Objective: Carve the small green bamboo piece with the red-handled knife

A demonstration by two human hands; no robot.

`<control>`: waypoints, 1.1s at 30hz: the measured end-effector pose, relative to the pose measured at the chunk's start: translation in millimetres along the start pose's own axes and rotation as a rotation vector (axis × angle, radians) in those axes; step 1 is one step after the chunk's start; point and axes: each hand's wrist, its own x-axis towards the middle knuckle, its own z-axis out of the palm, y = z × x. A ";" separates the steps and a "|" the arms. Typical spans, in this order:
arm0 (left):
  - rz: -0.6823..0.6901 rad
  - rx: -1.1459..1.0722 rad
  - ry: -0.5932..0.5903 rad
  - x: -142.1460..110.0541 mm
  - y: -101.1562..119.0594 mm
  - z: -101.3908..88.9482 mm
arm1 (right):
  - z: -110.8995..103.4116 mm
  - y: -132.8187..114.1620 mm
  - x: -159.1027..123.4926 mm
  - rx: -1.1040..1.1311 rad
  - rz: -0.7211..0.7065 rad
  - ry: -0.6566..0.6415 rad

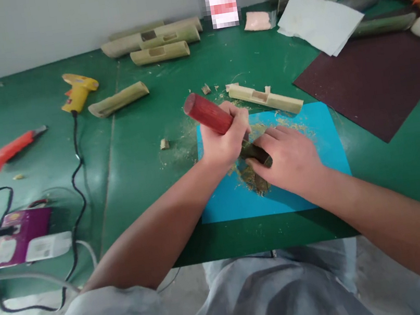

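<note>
My left hand [223,142] is wrapped round a tool's thick red wooden handle [209,113], which slants up to the left; its working end is hidden. Fingers of my right hand [292,155] close round a short dark green bamboo piece [255,153], steadying it against the tool's lower end. Both hands are over a blue sheet [225,205] strewn with bamboo shavings [250,178]. Just beyond them lies a pale bamboo tube [284,101] with a notch cut in its top, partly over the sheet's far edge.
A yellow glue gun [79,90], a red-handled cutter [11,150] and a purple power box [27,229] with cords lie left. Cut bamboo tubes [161,53] line the back. A dark brown sheet [373,85] and white paper [318,23] are at right. Bamboo scraps [164,144] dot the green table [146,151].
</note>
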 end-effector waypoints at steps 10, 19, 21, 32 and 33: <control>0.044 0.053 -0.006 -2.3 2.5 -1.5 | -0.6 -0.1 -4.4 0.012 -0.012 -0.022; 0.180 0.129 -0.092 -2.8 4.4 -4.7 | 2.5 -2.2 -3.9 0.036 -0.008 -0.011; 0.201 0.131 -0.092 -4.7 1.1 -5.7 | 4.1 -1.6 -3.4 0.044 -0.013 -0.004; 0.133 0.113 -0.031 -1.7 6.6 0.0 | 4.8 -10.6 -1.1 0.091 -0.038 -0.060; 0.116 0.110 -0.037 -1.6 6.7 0.0 | 5.0 -10.2 -0.9 0.090 -0.035 -0.061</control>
